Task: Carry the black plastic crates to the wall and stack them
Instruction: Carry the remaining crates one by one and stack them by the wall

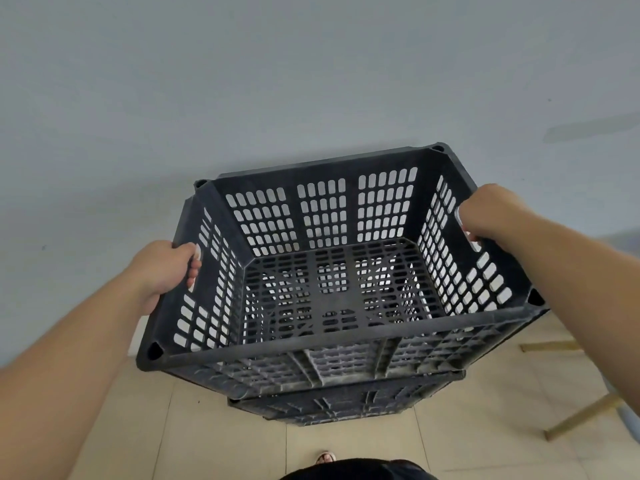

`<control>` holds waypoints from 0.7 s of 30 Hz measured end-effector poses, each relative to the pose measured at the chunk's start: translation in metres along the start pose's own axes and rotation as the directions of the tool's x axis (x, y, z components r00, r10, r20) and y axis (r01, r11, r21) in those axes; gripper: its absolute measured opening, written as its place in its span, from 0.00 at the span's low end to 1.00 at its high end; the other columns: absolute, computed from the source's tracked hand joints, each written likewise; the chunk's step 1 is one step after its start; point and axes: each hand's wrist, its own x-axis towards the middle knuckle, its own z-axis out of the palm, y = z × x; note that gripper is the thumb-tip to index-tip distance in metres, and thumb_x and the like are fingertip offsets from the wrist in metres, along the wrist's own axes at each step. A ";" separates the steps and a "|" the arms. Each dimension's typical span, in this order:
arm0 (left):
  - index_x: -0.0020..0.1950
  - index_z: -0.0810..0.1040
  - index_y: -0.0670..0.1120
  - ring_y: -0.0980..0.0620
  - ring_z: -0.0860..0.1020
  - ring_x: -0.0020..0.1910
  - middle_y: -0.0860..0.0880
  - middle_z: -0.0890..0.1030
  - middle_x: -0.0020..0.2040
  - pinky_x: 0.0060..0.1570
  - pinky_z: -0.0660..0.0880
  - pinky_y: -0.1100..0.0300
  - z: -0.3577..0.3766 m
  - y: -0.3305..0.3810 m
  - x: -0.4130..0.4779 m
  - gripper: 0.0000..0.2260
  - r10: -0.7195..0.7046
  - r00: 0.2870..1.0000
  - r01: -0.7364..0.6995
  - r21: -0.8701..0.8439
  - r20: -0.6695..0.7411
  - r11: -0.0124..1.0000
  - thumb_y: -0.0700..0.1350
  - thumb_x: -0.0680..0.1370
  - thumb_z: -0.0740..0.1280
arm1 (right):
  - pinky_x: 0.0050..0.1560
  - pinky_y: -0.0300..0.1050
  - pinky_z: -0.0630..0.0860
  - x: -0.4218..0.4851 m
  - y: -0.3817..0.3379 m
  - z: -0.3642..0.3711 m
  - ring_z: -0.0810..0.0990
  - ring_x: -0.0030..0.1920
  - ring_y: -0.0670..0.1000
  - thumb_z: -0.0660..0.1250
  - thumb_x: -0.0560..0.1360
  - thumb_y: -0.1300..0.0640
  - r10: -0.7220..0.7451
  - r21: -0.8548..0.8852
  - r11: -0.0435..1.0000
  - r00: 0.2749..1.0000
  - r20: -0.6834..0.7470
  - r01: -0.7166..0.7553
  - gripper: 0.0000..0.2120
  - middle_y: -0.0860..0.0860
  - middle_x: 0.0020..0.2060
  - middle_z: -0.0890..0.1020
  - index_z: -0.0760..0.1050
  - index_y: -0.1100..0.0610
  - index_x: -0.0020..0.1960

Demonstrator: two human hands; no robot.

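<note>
Between the two hands, a black slatted crate (329, 348) is held close to the grey wall (242, 81). The left hand (166, 271) grips its left handle slot, fingers curled through. The right hand (488, 213) clasps the right handle likewise. Below the hands, another black crate (329, 407) shows directly beneath it on the tiled floor (138, 427).

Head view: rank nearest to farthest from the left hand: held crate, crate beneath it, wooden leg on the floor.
1. Held black slotted plastic crate, gripped by the left hand.
2. Lower black plastic crate, beneath, centre.
3. Pale wooden leg, floor, far right.
</note>
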 end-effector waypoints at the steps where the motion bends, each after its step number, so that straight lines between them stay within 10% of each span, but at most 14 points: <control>1: 0.39 0.78 0.39 0.45 0.75 0.33 0.43 0.79 0.35 0.41 0.76 0.51 0.000 0.000 0.001 0.14 -0.001 1.000 0.001 0.007 0.006 1.000 0.43 0.81 0.61 | 0.31 0.42 0.69 -0.001 -0.002 -0.002 0.73 0.29 0.54 0.63 0.72 0.71 -0.015 -0.068 0.998 0.999 0.030 0.017 0.14 0.56 0.31 0.76 0.73 0.63 0.29; 8: 0.37 0.77 0.40 0.46 0.75 0.30 0.44 0.78 0.31 0.43 0.76 0.50 -0.003 -0.004 0.000 0.13 0.012 1.000 -0.014 0.054 0.029 0.998 0.42 0.80 0.61 | 0.41 0.40 0.73 -0.011 -0.016 -0.017 0.75 0.42 0.50 0.71 0.77 0.56 -0.137 -0.601 0.757 0.962 0.236 0.255 0.11 0.47 0.34 0.72 0.84 0.52 0.58; 13: 0.39 0.77 0.39 0.46 0.75 0.31 0.45 0.78 0.30 0.40 0.76 0.51 -0.004 -0.011 -0.002 0.13 0.003 1.000 -0.005 0.050 0.031 0.999 0.43 0.81 0.61 | 0.48 0.42 0.76 -0.011 -0.012 -0.014 0.80 0.53 0.52 0.71 0.78 0.52 -0.159 -0.644 0.707 0.953 0.257 0.292 0.13 0.49 0.48 0.82 0.82 0.52 0.61; 21: 0.38 0.77 0.40 0.51 0.74 0.25 0.48 0.77 0.27 0.34 0.74 0.55 -0.001 -0.019 -0.005 0.15 0.041 0.999 -0.041 0.046 0.006 0.998 0.42 0.82 0.60 | 0.44 0.43 0.75 -0.011 -0.002 -0.004 0.75 0.42 0.52 0.72 0.77 0.55 -0.182 -0.564 0.788 0.968 0.173 0.249 0.12 0.49 0.34 0.71 0.83 0.57 0.58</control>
